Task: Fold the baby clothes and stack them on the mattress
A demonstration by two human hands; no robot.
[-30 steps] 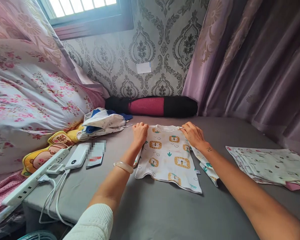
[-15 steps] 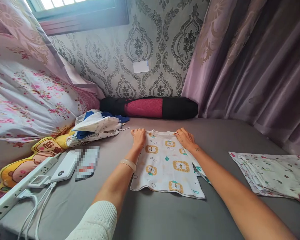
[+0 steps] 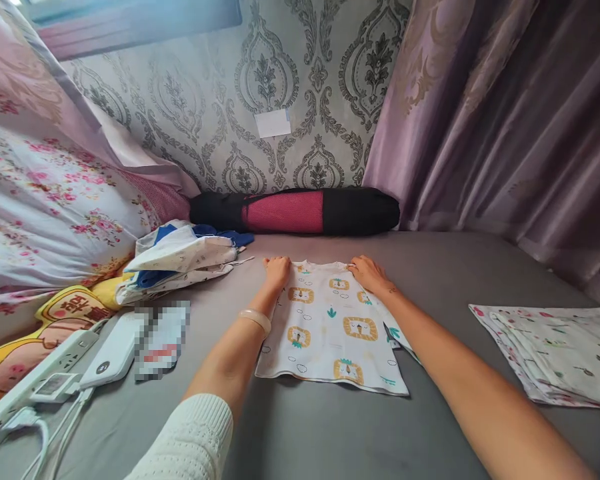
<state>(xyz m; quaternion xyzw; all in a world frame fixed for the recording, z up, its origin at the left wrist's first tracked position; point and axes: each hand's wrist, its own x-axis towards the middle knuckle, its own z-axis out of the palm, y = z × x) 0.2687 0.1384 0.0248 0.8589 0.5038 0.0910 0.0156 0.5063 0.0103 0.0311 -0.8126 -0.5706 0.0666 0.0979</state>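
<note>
A small white shirt (image 3: 325, 327) printed with orange lion faces and green leaves lies flat on the grey bed sheet (image 3: 300, 433), its neckline away from me and its hem towards me. My left hand (image 3: 278, 270) is closed on the shirt's left shoulder. On the other side, my right hand (image 3: 369, 273) grips the right shoulder near the collar, with its fingers curled over the fabric. Part of a sleeve shows under my right forearm. Both sleeves are partly hidden by my hands and arms.
A stack of folded clothes (image 3: 555, 353) lies at the right. On the left are crumpled clothes (image 3: 180, 257), a power bank (image 3: 117, 350), a blurred packet (image 3: 163, 340), a power strip (image 3: 65, 363) with cables, and a yellow cushion (image 3: 17, 363). A black and red bag (image 3: 285, 212) lies along the wall.
The camera view has shifted slightly. Both hands still hold the shirt's shoulders, and the shirt lies almost the same as before.
</note>
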